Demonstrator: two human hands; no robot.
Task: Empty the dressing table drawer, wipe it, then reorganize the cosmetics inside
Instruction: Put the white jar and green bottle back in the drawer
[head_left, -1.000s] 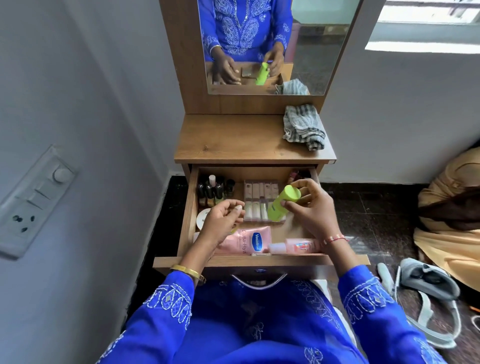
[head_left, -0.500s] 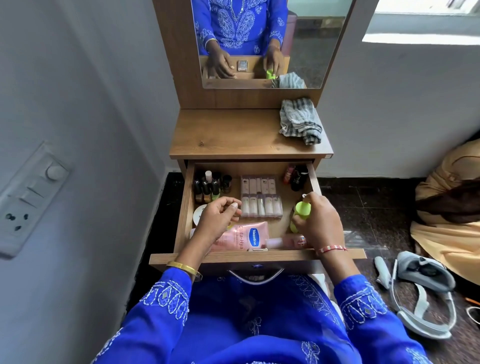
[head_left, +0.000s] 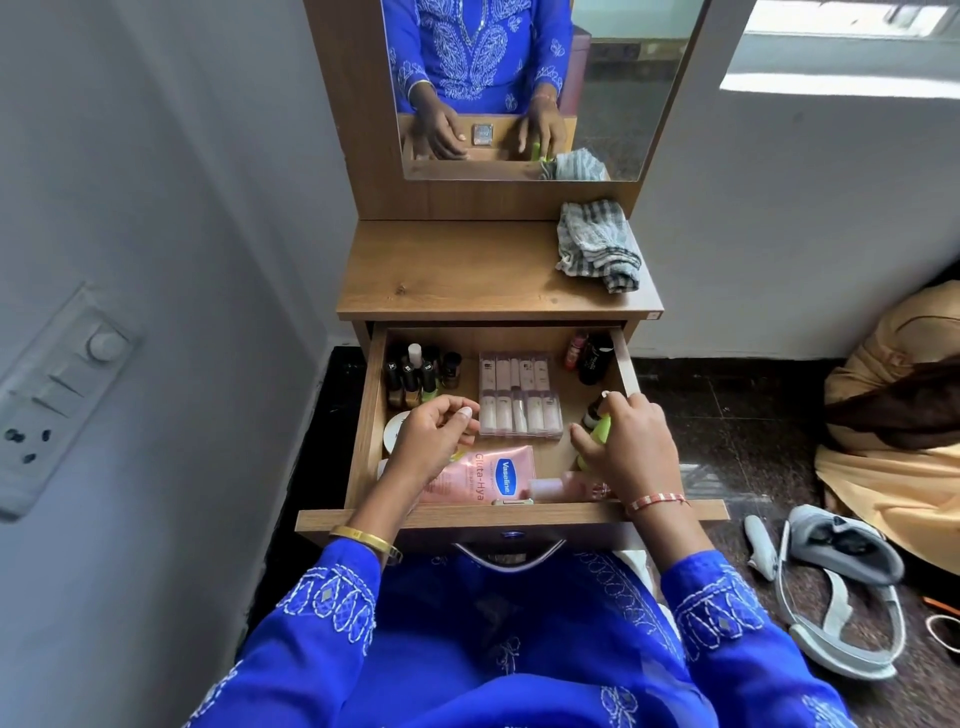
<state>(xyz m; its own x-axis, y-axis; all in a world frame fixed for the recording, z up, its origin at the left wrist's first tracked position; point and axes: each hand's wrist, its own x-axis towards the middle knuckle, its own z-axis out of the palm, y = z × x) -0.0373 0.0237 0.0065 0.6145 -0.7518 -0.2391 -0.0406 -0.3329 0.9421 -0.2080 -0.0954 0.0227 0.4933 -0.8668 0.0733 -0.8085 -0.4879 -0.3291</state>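
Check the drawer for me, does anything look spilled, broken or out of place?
Nothing stands out. No spill or damage shows in the drawer. The nail polishes stand upright at back left, the clear case lies square, and the right hand is setting the green bottle down. The checked cloth sits crumpled on top.

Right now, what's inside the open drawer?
In the drawer: nail polish bottles back left, a clear case of tubes, dark bottles back right, a pink Vaseline tube. The right hand holds a green bottle; the hands cover other items.
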